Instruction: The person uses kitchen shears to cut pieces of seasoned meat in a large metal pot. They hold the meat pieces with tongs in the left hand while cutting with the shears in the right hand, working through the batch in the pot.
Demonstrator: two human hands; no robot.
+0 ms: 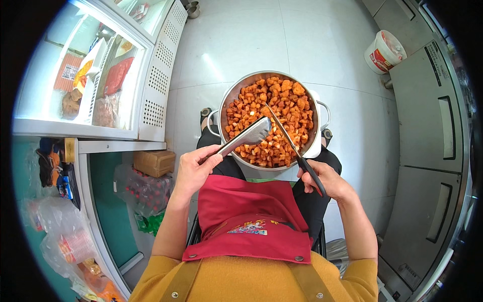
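Note:
My left hand (198,168) grips a pair of stainless-steel food tongs (245,136), their scalloped end over the middle of a wide steel pot. In my right hand (326,177) are kitchen scissors (288,139) with black handles, seen nearly edge-on, so how far the blades are apart cannot be told. The blade tips reach into the fried, orange-brown food pieces (260,94) that fill much of the pot. Small cut bits with pale insides lie towards me; bigger chunks sit at the far right. The pot (223,113) has two loop handles and stands between my knees.
At left, a glass-topped freezer (145,94) holds packaged food. Below it are a cardboard box (154,163), wrapped bottles (147,188) and a shelf with bagged paper cups (77,245). Steel cabinets (426,128) line the right, with a white bucket (385,52) beside them.

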